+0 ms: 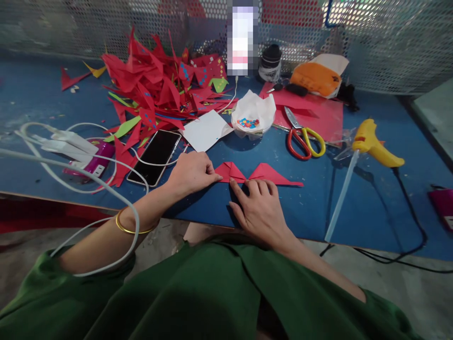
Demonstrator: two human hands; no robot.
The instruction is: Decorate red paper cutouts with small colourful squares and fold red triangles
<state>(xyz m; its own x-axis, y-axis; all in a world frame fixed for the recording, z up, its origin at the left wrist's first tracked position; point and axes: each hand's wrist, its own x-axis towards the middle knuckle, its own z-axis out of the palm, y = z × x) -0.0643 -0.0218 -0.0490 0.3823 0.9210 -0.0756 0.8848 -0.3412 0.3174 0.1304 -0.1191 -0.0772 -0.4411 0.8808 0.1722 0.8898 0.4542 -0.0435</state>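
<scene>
A red folded paper piece [267, 174], shaped like two pointed wings with a thin strip at its right end, lies flat on the blue table near its front edge. My left hand [193, 171] is closed, thumb and forefinger pinching the left tip of this paper. From the front, my right hand [261, 210] rests on the table with its forefinger touching the paper's lower edge near the middle. The other right fingertips lie along the right wing, and the thumb is held apart. The paper's left tip is partly hidden by my left fingers.
Red paper shapes [152, 80] are heaped at the back left. A phone [155, 157] and white cables [116, 189] lie left, one cable crossing my forearm. Scissors [300, 137], a paper-lined bowl [253, 113] of small coloured pieces and a yellow glue gun [377, 144] stand beyond and right.
</scene>
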